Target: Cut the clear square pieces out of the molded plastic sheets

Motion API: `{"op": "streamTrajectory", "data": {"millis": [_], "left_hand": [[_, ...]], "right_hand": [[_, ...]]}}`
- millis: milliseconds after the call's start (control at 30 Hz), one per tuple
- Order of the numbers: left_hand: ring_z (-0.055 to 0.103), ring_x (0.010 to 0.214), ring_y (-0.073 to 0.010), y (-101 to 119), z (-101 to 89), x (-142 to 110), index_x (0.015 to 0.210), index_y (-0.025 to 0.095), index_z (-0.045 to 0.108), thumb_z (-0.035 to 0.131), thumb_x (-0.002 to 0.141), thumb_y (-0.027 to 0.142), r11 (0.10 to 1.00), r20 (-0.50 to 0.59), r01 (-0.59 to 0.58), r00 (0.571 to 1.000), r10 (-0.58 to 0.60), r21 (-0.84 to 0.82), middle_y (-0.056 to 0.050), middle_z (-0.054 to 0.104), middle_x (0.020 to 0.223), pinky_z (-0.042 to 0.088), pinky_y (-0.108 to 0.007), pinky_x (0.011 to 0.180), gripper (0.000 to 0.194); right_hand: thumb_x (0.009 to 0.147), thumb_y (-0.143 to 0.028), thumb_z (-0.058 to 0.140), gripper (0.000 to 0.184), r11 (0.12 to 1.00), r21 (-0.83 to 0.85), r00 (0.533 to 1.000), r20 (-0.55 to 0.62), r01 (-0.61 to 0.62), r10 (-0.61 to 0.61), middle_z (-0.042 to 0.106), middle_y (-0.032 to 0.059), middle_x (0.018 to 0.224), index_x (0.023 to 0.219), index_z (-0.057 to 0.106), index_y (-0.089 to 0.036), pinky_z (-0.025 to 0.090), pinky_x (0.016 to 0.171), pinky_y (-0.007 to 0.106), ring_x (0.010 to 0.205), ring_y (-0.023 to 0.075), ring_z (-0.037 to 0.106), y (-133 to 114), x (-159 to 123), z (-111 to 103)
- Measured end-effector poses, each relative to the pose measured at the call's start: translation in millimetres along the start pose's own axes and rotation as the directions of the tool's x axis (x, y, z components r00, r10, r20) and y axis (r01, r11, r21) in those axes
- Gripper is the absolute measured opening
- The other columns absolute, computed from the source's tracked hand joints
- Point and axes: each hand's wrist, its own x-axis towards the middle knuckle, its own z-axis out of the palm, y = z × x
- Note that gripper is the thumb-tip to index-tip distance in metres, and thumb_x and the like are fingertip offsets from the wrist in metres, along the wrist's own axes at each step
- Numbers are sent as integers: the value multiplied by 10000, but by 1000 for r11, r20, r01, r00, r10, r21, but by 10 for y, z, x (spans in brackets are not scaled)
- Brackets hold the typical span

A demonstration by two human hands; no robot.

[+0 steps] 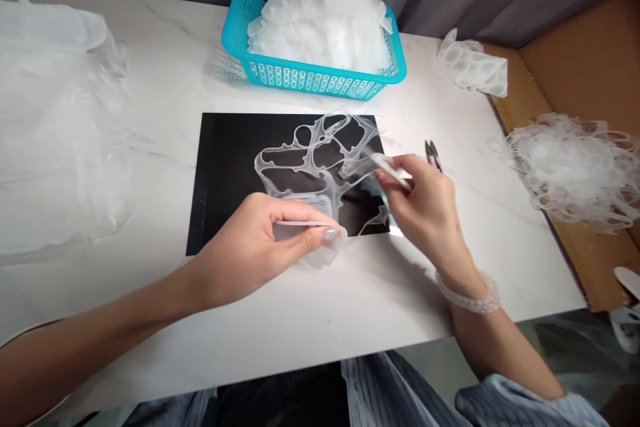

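Note:
My left hand (260, 237) is closed, thumb and fingers pinching frosted, translucent flexible pieces (320, 255) that look like moulded silicone. Beyond it a web-like translucent sheet (313, 159) with rounded cut-out openings spreads over a black mat (225, 167). My right hand (423, 203) is closed at the sheet's right side, gripping a thin whitish strip (387, 168). Motion blur hides whether this strip is a tool or part of the sheet. Purple-handled snips (433, 155) lie just past my right hand, blades pointing away.
A turquoise basket (320, 80) heaped with frosted pieces stands behind the mat. At the left lies a large clear bag (55, 133) of translucent material. A cardboard box (575, 60) on the right has a tangle of web-like scraps (580, 170) and a folded frosted piece (473, 67) beside it.

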Motion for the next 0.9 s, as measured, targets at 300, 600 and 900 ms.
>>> {"op": "streamTrajectory", "data": {"millis": [300, 600, 900], "left_hand": [[691, 990, -119, 59, 23, -89, 1116, 354, 702, 623, 921, 287, 996, -69, -77, 995, 74, -36, 80, 733, 1108, 513, -174, 861, 221], [624, 709, -136, 136, 73, -140, 898, 237, 636, 613, 891, 433, 998, -177, -48, 984, 39, -51, 18, 667, 783, 475, -213, 598, 198], [650, 693, -132, 146, 97, -155, 871, 249, 600, 600, 920, 395, 912, -49, 46, 996, -72, -408, 43, 694, 741, 508, -240, 655, 155]], "right_hand": [[880, -377, 665, 160, 957, 289, 994, -108, 2, 30, 647, 51, 880, 962, 733, -258, 400, 511, 302, 658, 160, 552, -396, -142, -260], [825, -180, 734, 106, 727, 677, 978, 207, -118, -35, 660, 10, 771, 867, 781, -265, 419, 476, 264, 631, 129, 585, -604, -260, -222], [823, -252, 759, 72, 699, 705, 981, 191, -122, -22, 668, 12, 770, 863, 790, -303, 509, 555, 275, 674, 142, 604, -544, -279, -200]]}}
